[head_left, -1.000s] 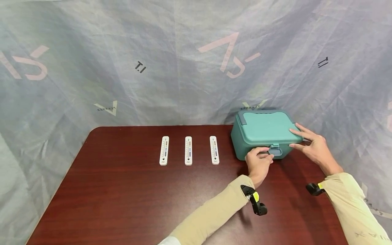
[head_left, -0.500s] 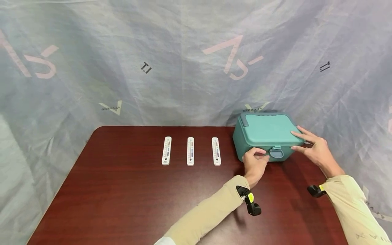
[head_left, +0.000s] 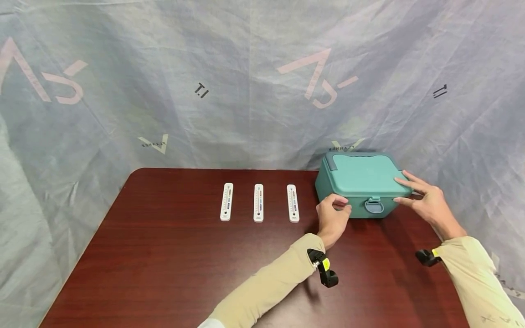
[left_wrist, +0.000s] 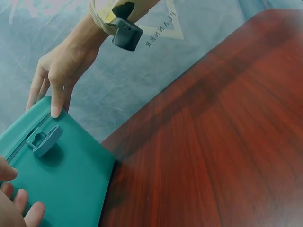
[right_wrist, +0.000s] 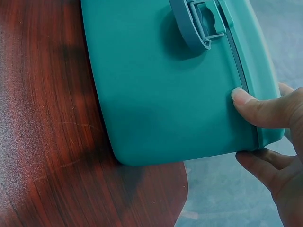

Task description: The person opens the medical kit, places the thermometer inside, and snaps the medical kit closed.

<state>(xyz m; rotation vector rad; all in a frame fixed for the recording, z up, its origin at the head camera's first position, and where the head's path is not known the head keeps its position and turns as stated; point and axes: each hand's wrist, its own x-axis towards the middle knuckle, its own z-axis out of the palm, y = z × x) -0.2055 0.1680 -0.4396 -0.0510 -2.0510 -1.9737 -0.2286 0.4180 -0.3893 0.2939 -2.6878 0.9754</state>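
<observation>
A teal lidded storage box (head_left: 365, 175) stands at the table's back right, its lid down. The grey-blue latch (head_left: 374, 207) on its front tilts outward from the wall, its loop standing off the face in the left wrist view. My right hand (head_left: 428, 205) holds the lid's right front corner, with the thumb (right_wrist: 244, 97) at the lid seam and other fingers around the side. At the left front corner is my left hand (head_left: 332, 216), fingers loosely bent close to the front wall and just below the lid's edge, holding nothing that shows.
Three white thermometers (head_left: 258, 202) lie in a row left of the box on the dark red wooden table (head_left: 176, 255). A grey printed cloth (head_left: 229, 91) hangs behind the table's back edge. Black wrist cameras (head_left: 326, 269) stick out from both sleeves.
My left hand has left the latch and moved left along the box's front to its left corner. The right hand keeps its place on the lid corner. The view has shifted slightly.
</observation>
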